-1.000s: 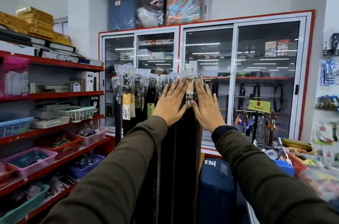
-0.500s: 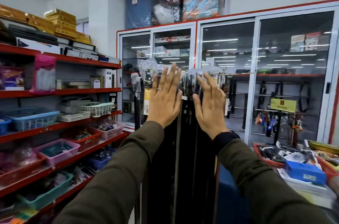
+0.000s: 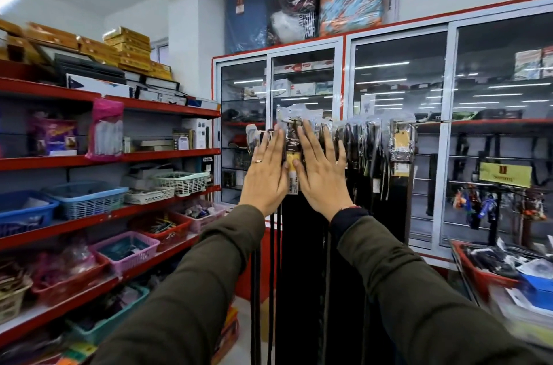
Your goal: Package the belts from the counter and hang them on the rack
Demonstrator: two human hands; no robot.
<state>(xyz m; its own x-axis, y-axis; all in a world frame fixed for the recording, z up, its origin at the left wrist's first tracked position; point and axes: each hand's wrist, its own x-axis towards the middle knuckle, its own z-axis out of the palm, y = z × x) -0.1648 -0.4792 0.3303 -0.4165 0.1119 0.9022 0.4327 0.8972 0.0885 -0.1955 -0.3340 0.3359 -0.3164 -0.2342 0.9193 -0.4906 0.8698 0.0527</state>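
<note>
A row of dark belts [image 3: 368, 155] in clear plastic sleeves hangs from a thin horizontal rack rod [image 3: 431, 121] in front of the glass cabinet. My left hand [image 3: 264, 173] and my right hand [image 3: 321, 174] are flat and spread, fingers up, pressed against the hanging belts near the rod's left end. Between the two hands shows one packaged belt with a yellow tag [image 3: 292, 167]. Neither hand grips anything. The belts' long black straps [image 3: 302, 275] drop straight down below my wrists.
Red shelves [image 3: 167, 153] with plastic baskets [image 3: 86, 200] run along the left. A glass-door cabinet [image 3: 398, 131] stands behind the rack. At the right edge a counter carries a red tray [image 3: 478, 270] and a blue box [image 3: 538, 290].
The view has swung left, so the rack and my hands sit further right against the shelves. Both hands have slid left along the hanging belts, staying flat and spread.
</note>
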